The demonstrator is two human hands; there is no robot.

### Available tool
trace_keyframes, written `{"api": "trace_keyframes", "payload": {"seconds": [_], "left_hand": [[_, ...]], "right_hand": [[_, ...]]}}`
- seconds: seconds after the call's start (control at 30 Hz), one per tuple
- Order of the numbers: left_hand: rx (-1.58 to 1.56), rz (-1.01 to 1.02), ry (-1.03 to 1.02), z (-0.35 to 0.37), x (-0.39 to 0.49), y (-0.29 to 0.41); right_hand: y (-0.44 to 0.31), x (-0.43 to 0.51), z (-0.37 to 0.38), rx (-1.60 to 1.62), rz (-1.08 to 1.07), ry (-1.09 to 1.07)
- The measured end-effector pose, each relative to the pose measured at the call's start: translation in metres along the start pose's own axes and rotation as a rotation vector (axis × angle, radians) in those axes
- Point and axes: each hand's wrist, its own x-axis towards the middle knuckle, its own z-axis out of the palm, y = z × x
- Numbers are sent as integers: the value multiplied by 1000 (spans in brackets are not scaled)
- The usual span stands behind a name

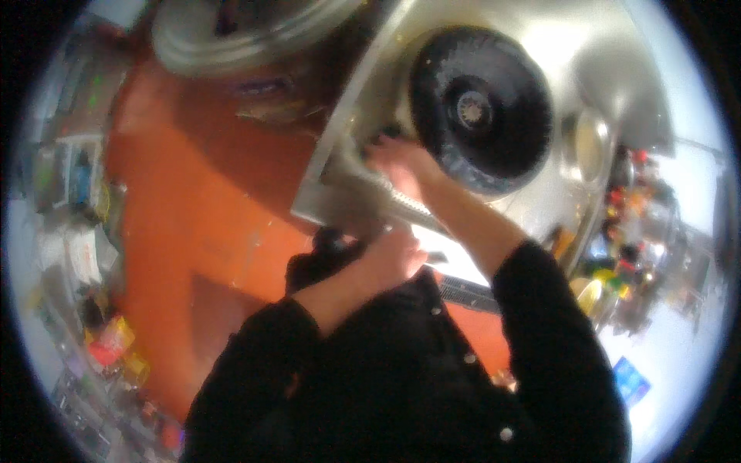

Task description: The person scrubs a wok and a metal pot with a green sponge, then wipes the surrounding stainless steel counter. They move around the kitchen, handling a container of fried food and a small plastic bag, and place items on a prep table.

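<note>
My right hand [402,165] reaches over the left front part of a stainless-steel stove [359,199]. Its fingers are beside a small dark object [389,133]; blur hides whether they grip it. A pale ribbed strip, perhaps a hose [408,202], runs under that hand. Closer to my body, my left hand [399,252] is curled at the stove's front edge, near a small dark piece [437,257]. What it holds, if anything, cannot be made out. Right of my right hand sits a large round black burner bowl [503,116] with a pale metal centre [473,110].
A metal bowl [587,147] stands on the stove's right side. Beyond it are crowded bottles and containers [628,231]. A large round metal vessel [231,55] is at upper left, above the orange-red floor [220,208]. Cluttered shelving [75,173] lines the far left.
</note>
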Motion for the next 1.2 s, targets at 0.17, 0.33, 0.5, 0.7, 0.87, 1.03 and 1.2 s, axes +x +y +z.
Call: {"api": "trace_keyframes", "payload": {"seconds": [0.17,0.33,0.5,0.7,0.87,1.03,1.2], "left_hand": [[71,191,-5,-27,14,2],[387,2,-451,-53,7,-2],[570,-235,-796,-78,28,14],[312,-391,-603,-39,103,98],[-43,-649,-751,138,234,194],[-178,-416,-459,350,270,190],[-443,-642,-456,349,312,219]], "right_hand": [[5,-163,75,502,213,6],[30,-268,86,290,309,-235],[39,-365,96,423,529,-195],[56,-467,76,757,898,540],[96,-587,94,753,1531,786],[98,-593,195,742,1647,634],[112,-582,166,1118,1615,845]]}}
